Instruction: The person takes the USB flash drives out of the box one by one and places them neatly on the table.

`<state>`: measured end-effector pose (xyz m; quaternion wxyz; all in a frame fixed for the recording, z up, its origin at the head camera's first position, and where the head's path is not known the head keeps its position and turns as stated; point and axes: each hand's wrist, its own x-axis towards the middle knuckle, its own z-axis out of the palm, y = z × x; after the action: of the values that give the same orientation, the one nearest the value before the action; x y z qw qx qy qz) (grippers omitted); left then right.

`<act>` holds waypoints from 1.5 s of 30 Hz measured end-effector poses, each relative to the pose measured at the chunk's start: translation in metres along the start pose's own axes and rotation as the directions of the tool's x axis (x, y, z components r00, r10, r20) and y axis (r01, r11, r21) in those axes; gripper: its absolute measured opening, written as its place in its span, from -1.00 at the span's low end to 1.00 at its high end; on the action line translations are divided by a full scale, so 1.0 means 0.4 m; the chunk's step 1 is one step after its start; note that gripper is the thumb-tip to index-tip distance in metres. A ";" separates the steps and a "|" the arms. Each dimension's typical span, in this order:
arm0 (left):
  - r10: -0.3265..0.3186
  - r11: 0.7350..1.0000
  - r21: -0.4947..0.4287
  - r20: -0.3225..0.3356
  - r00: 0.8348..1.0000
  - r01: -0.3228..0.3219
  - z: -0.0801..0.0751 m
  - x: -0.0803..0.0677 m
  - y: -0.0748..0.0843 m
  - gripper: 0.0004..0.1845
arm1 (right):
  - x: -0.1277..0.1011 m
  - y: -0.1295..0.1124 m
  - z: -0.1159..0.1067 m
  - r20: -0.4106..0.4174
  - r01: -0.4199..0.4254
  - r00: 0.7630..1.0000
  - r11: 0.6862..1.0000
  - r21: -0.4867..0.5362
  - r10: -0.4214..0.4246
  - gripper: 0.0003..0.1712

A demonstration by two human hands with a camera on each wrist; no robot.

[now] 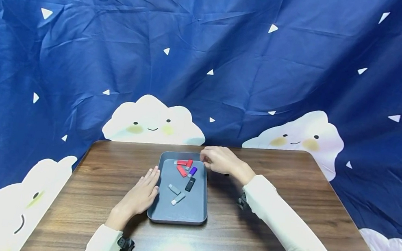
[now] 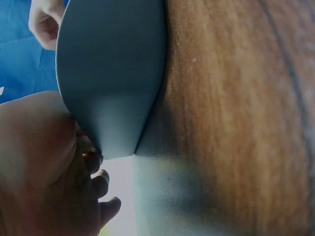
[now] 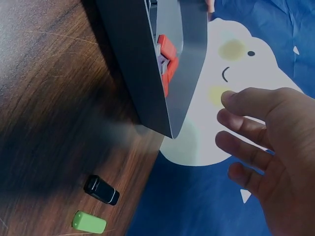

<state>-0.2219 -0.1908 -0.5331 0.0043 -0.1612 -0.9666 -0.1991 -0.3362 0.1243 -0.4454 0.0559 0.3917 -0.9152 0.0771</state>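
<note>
Both hands are at the tray: the left hand [image 1: 138,192] lies flattened, its fingers straight along the left wall, while the right hand [image 1: 221,159] hovers at the far right corner, fingers loosely bent, thumb and fingertips apart from one another. Behind hangs creased blue cloth [image 1: 193,59], printed with white triangles and rounded smiling clouds. Below it, the surface [image 1: 270,198] is brown wood with streaky dark grain, glossy near the person. On it sits the tray [image 1: 162,211], a matte grey rectangle with rounded corners and thin upright walls. Inside lie slim oblong USB sticks: three red sticks [image 1: 181,171] clustered toward the far end, a purple stick [image 1: 193,171] just beside them, a black stick [image 1: 190,184] and two grey sticks [image 1: 174,189] closer to the person. Outside, right of the tray, rest a shiny black drive [image 3: 102,190] and a round-edged green drive [image 3: 89,222].
</note>
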 end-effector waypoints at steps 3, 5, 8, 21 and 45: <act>0.002 1.000 0.000 -0.001 1.000 -0.002 0.002 0.000 -0.002 -0.35 | 0.007 -0.005 0.001 0.009 0.012 1.000 1.000 -0.010 -0.012 -0.90; 0.005 1.000 0.000 0.001 1.000 -0.005 0.002 0.000 -0.002 -0.35 | 0.011 -0.009 0.004 0.014 0.020 1.000 1.000 -0.015 -0.020 -0.89; 0.004 1.000 -0.004 0.001 1.000 -0.004 0.000 0.000 -0.001 -0.35 | 0.018 -0.014 0.007 0.026 0.031 0.999 0.999 -0.012 -0.031 -0.86; 0.000 1.000 -0.004 0.006 1.000 0.000 -0.001 0.000 -0.002 -0.35 | 0.058 -0.047 0.017 0.095 0.056 0.994 0.998 0.002 -0.056 -0.85; 0.008 1.000 0.018 0.004 1.000 -0.008 -0.001 0.001 -0.003 -0.36 | 0.122 -0.084 0.052 0.164 0.055 0.985 0.998 0.000 -0.054 -0.76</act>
<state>-0.2228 -0.1918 -0.5333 0.0047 -0.1652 -0.9677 -0.1903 -0.3463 0.0632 -0.4544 -0.0166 0.4215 -0.9058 0.0408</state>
